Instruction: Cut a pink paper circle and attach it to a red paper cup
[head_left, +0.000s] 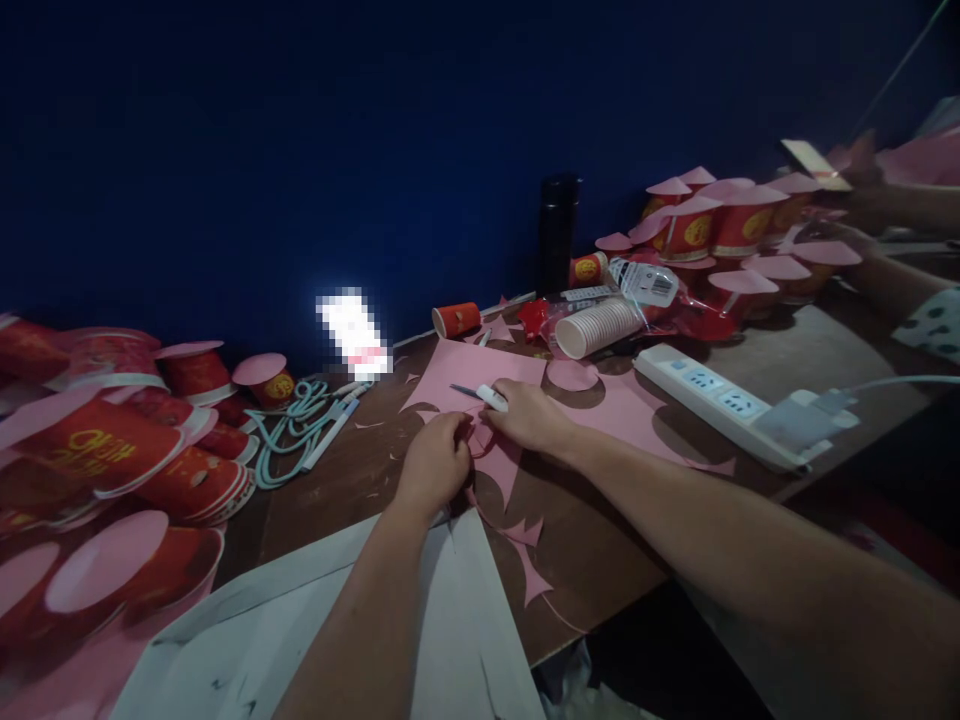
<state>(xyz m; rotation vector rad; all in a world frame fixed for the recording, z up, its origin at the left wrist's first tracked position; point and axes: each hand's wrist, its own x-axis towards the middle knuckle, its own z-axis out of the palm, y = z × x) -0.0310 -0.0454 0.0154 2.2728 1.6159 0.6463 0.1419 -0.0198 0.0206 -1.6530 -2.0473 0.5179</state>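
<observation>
Over a large pink paper sheet (480,365) on the brown table, my two hands are close together. My left hand (435,462) is closed on a small pink paper piece (480,437) that looks bent; its fingertips are partly hidden. My right hand (534,418) is closed around a slim white-handled tool (491,397), whose thin dark tip points left above the sheet. Whether it is a knife or scissors I cannot make out. The right fingers also come close to the pink piece. Curved cut-outs mark the sheet's edges, and a pink paper disc (572,375) lies beyond my right hand.
Red paper cups (124,440) with pink paper tops crowd the left; more cups (694,230) stand back right. A power strip (712,400), bagged stacked cups (600,327), a black bottle (558,235) and a coiled cable (289,430) lie around. Another person's hand holds a phone (816,165).
</observation>
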